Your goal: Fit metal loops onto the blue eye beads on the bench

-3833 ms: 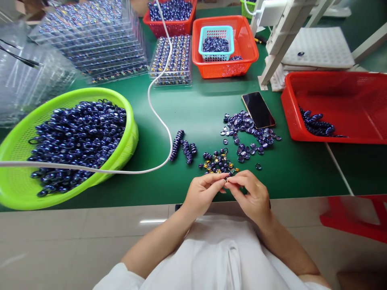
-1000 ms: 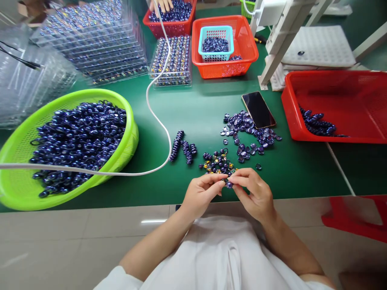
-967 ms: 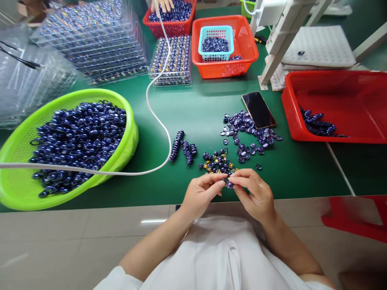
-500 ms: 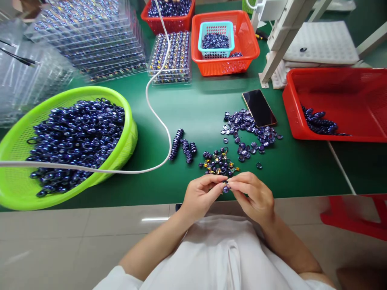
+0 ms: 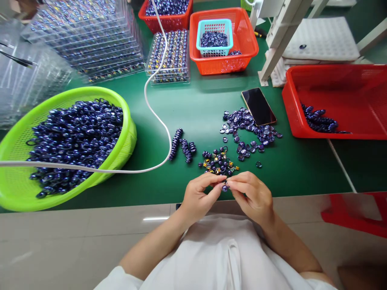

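Note:
My left hand [image 5: 203, 193] and my right hand [image 5: 253, 194] meet at the table's front edge. Thumbs and fingertips of both pinch a small dark beaded ornament [image 5: 225, 188]; its round, glossy blue-purple bead shows below the fingers, and the rest is hidden. Just beyond lies a pile of dark beaded pieces [image 5: 220, 161] with gold and clear square bits. Farther back spreads a loose heap of flat, shiny blue-purple pieces [image 5: 242, 120]. Left of the beaded pile are short stacked rows of dark glossy rings [image 5: 185, 150].
A lime-green basket [image 5: 130, 135] heaped with dark ring-like pieces stands left, crossed by a white cable [image 5: 161, 121]. Stacked clear trays [image 5: 90, 44], an orange basket [image 5: 252, 42] and a metal post [image 5: 279, 42] stand behind. A phone [image 5: 259, 106] and red bin [image 5: 335, 76] are right.
Both hands keep their pinch on the beaded ornament, almost in the same place. The whole view has shifted very slightly; nothing on the table has visibly moved.

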Demonstrator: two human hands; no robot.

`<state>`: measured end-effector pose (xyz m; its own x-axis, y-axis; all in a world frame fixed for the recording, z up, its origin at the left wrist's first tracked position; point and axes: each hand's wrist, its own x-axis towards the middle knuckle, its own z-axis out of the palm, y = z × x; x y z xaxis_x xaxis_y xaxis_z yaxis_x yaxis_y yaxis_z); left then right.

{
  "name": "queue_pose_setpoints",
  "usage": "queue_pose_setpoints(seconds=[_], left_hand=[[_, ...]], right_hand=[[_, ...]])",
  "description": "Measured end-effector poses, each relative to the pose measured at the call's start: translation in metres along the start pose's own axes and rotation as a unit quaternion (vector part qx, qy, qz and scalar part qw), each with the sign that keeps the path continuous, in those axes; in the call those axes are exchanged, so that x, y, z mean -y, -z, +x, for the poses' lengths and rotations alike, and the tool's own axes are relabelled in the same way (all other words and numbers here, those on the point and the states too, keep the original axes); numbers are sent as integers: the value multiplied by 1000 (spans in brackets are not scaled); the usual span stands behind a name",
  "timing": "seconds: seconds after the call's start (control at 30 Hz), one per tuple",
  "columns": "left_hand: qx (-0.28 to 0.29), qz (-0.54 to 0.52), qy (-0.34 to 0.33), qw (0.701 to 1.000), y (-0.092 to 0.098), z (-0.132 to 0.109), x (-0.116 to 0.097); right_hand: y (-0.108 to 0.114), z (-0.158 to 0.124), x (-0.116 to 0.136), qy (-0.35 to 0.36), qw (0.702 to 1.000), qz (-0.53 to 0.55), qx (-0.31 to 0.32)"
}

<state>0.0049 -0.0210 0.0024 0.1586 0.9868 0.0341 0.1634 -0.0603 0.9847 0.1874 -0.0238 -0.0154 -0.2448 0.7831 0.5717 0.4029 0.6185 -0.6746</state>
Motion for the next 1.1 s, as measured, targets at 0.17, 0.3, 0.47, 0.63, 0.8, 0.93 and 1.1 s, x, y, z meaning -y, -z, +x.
queue_pose_setpoints(seconds=[0.17, 0.3, 0.47, 0.63, 0.8, 0.93, 1.1], left_hand=[[14, 6, -14, 1000, 1, 0, 1], [18, 4, -20, 1000, 1, -1, 4], [8, 4, -21, 1000, 0, -2, 6], [0, 4, -55, 998, 0, -3, 1], [-3, 25, -76, 997, -1, -5, 0], [-1, 42, -81, 996, -1, -5, 3], [-5, 32, -112, 993, -3, -5, 6]], right_hand=[[1, -2, 1, 2, 1000, -23, 9], [1, -1, 2, 8, 999, -38, 20], [-2, 1, 5, -28, 999, -24, 24], [-3, 3, 10, -131, 991, 29, 10], [-3, 4, 13, -156, 986, 56, 22], [-3, 5, 13, -165, 985, 43, 23], [-5, 6, 16, -182, 982, 43, 20]])
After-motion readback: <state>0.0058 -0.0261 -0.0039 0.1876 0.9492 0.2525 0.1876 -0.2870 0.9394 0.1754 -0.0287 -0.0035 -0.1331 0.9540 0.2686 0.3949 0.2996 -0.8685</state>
